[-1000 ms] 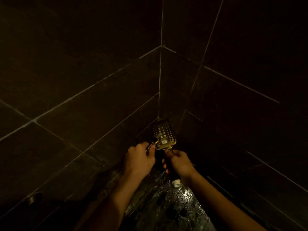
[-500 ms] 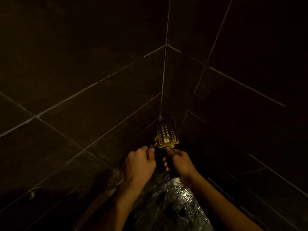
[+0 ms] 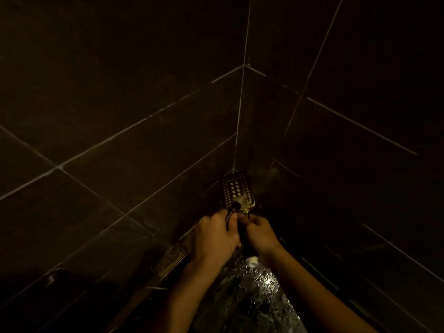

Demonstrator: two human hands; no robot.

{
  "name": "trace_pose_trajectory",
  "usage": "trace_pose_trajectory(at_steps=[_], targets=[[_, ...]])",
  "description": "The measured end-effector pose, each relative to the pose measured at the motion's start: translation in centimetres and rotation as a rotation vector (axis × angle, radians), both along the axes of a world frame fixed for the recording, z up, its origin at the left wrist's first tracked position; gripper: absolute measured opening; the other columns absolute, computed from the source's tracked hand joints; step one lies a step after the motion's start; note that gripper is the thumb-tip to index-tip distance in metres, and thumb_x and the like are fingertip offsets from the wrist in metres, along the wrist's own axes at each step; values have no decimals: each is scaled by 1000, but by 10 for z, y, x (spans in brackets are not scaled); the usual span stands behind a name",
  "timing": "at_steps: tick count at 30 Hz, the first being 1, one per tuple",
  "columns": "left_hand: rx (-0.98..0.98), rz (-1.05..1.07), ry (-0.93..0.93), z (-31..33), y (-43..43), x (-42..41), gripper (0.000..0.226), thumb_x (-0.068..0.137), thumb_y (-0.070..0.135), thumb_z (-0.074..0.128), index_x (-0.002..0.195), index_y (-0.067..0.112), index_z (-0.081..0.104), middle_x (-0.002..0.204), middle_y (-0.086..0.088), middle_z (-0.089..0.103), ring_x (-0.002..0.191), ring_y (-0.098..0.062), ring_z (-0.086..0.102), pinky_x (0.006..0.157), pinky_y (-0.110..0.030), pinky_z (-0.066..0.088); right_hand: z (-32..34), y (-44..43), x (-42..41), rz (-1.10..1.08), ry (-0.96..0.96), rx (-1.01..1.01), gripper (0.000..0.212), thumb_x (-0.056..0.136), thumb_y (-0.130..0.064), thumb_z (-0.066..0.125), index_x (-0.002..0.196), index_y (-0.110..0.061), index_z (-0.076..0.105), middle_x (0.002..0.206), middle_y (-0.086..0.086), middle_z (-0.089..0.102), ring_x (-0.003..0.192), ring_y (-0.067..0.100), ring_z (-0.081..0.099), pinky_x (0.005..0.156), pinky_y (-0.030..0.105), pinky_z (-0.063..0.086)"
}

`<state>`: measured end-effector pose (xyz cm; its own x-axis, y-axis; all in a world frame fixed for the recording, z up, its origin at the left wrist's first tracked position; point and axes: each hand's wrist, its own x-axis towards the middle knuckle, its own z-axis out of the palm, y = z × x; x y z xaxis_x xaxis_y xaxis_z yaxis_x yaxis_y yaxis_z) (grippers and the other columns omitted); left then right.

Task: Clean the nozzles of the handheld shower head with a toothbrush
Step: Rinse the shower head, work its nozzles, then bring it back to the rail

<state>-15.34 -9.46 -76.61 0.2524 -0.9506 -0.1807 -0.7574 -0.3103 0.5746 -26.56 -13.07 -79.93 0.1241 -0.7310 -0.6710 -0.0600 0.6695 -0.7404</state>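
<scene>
The rectangular handheld shower head (image 3: 236, 189) faces me in the dim corner, its rows of pale nozzles showing. My right hand (image 3: 260, 234) grips its dark handle (image 3: 245, 246), which ends in a white fitting (image 3: 251, 261) below. My left hand (image 3: 216, 235) holds the toothbrush (image 3: 230, 213) by its ribbed grip. The brush end lies against the lower edge of the nozzle face. Both hands sit side by side, almost touching, just below the shower head.
Dark tiled walls (image 3: 134, 116) with pale grout lines meet in a corner right behind the shower head. A metal floor drain grate (image 3: 169, 259) lies to the left of my left wrist. The wet floor (image 3: 254, 296) glistens between my forearms.
The brush end has slid from beside the shower head onto the lower part of its nozzle face. My hands have drawn closer together.
</scene>
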Motion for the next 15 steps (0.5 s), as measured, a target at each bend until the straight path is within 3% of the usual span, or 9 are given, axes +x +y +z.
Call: trace_pose_trajectory(at_steps=[5,10,15], targets=[[-3,87,-52,6,-12,18,25,95,43,48,95,24,63,84,2,66,78,-17,65,71,-34,55,2,1,2,10,14,14,31,107,-28,48,93,-5,64,62,4,62,43,12,55,43,23,47],[16,19,-17,6,0,19,22,96,42,49,96,26,64,79,5,66,71,-10,64,64,-28,55,2,1,7,33,8,5,33,107,-28,47,106,-1,65,71,8,63,48,14,56,46,25,48],[-1,97,-68,9,6,43,22,95,40,50,95,23,65,80,4,66,74,-13,64,69,-35,57,6,2,19,2,-1,-3,29,106,-28,48,97,-6,64,67,5,64,46,12,57,46,24,48]])
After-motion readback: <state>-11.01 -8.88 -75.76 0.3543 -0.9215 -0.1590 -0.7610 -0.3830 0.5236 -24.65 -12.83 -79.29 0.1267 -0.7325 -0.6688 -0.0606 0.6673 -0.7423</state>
